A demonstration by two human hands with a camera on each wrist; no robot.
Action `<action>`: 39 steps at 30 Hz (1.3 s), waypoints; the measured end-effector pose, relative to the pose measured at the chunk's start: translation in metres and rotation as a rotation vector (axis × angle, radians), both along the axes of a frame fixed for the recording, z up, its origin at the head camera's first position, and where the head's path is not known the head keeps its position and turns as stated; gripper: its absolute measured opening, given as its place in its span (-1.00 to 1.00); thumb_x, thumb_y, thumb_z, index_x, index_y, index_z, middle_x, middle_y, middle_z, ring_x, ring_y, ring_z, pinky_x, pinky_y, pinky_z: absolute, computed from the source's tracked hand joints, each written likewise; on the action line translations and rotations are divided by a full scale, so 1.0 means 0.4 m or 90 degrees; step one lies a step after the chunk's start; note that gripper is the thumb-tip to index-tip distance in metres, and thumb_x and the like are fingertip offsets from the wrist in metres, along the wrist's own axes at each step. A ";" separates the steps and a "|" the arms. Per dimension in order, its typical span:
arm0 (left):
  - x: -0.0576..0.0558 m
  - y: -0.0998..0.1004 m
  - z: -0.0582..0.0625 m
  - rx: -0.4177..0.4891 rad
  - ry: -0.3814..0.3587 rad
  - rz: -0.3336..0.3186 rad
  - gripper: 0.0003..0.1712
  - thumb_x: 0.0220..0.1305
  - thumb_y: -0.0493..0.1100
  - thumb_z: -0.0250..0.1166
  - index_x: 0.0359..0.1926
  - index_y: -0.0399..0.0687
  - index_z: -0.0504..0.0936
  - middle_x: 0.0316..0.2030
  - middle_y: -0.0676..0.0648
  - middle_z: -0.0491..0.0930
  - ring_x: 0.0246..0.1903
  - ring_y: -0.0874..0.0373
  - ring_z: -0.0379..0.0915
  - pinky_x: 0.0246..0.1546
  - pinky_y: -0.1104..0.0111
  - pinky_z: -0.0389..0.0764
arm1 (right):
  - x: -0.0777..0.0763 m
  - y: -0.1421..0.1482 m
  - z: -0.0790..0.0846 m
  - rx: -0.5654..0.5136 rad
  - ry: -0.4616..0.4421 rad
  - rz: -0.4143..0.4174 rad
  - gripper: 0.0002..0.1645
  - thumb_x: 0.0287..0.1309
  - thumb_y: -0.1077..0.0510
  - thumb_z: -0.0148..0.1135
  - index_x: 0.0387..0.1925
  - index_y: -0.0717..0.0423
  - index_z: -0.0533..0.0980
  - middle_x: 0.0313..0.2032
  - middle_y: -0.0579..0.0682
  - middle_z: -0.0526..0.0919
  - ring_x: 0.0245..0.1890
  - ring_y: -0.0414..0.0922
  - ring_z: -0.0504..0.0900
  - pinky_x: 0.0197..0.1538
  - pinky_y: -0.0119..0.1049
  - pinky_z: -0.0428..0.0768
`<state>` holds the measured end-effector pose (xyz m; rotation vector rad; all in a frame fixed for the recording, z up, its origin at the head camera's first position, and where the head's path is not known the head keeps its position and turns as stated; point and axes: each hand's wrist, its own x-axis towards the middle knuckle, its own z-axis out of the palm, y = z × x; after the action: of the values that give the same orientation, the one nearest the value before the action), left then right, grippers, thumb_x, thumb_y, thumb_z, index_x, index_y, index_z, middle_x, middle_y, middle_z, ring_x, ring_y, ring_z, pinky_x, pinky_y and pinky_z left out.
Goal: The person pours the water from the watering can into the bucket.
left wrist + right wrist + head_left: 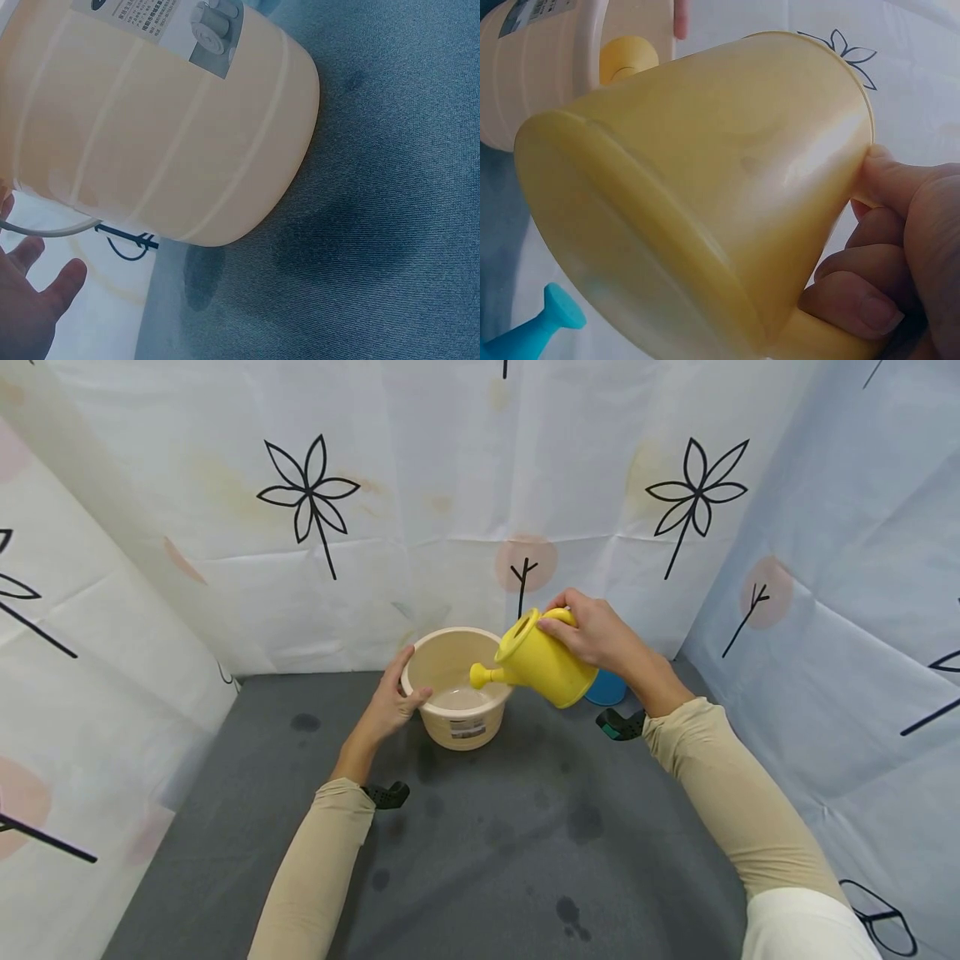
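Note:
My right hand (600, 631) grips a yellow watering can (551, 664) by its handle, the thumb against the can's side. The can tips to the left, and its round spout head (480, 675) is over the opening of a cream plastic basin (463, 727). In the right wrist view the can's base faces the camera, and curled fingers (862, 300) wrap the handle. At the basin's left side my left hand (390, 702) holds the rim, its thumb over the edge and its fingers along the outside. A printed label (172, 26) is on the basin's wall.
A blue object (606, 687) stands behind the yellow can, partly hidden; in the right wrist view its blue spout (555, 315) shows. Dark wet spots (567, 910) mark the grey cloth surface (480, 860). White printed sheets (450, 460) enclose the back and sides.

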<state>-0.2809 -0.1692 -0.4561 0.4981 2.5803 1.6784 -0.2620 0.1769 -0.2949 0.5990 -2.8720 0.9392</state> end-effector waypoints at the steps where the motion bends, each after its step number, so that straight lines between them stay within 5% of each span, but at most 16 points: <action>1: 0.000 -0.001 -0.003 0.004 0.002 0.000 0.01 0.43 -0.23 0.26 0.65 -0.09 -0.19 0.60 -0.36 -0.24 0.38 -0.34 0.27 0.02 0.42 0.61 | 0.000 0.000 0.001 0.000 -0.001 0.002 -0.60 0.51 0.00 0.10 0.09 0.25 0.41 -0.25 0.19 0.56 -0.36 0.01 0.52 -0.26 -0.27 0.55; 17: 0.006 -0.002 -0.008 0.017 0.012 0.007 0.00 0.43 -0.22 0.27 0.66 -0.02 -0.15 0.61 -0.33 -0.22 0.37 -0.36 0.30 0.15 0.02 0.59 | -0.003 -0.013 0.010 0.017 -0.010 0.001 -0.62 0.51 -0.01 0.10 0.07 0.23 0.41 -0.25 0.18 0.55 -0.35 -0.01 0.51 -0.24 -0.28 0.55; 32: 0.003 0.000 -0.014 0.025 0.006 0.006 -0.02 0.44 -0.25 0.24 0.66 -0.03 -0.15 0.61 -0.32 -0.23 0.39 -0.36 0.28 0.05 0.35 0.61 | -0.008 -0.015 0.014 0.026 -0.017 -0.003 -0.63 0.51 -0.01 0.11 0.06 0.22 0.42 -0.24 0.18 0.57 -0.33 0.00 0.52 -0.22 -0.26 0.55; 39: 0.044 0.013 0.062 0.037 -0.010 -0.013 -0.03 0.42 -0.32 0.24 0.63 -0.27 -0.15 0.58 -0.44 -0.25 0.39 -0.45 0.23 0.01 0.44 0.59 | -0.011 -0.016 0.019 0.027 -0.026 0.001 -0.62 0.51 -0.02 0.10 0.07 0.22 0.41 -0.23 0.19 0.56 -0.32 0.00 0.52 -0.21 -0.23 0.55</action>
<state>-0.2632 -0.1640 -0.4313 0.5090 2.5134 1.7484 -0.2662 0.1706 -0.2872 0.5917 -2.9351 0.9040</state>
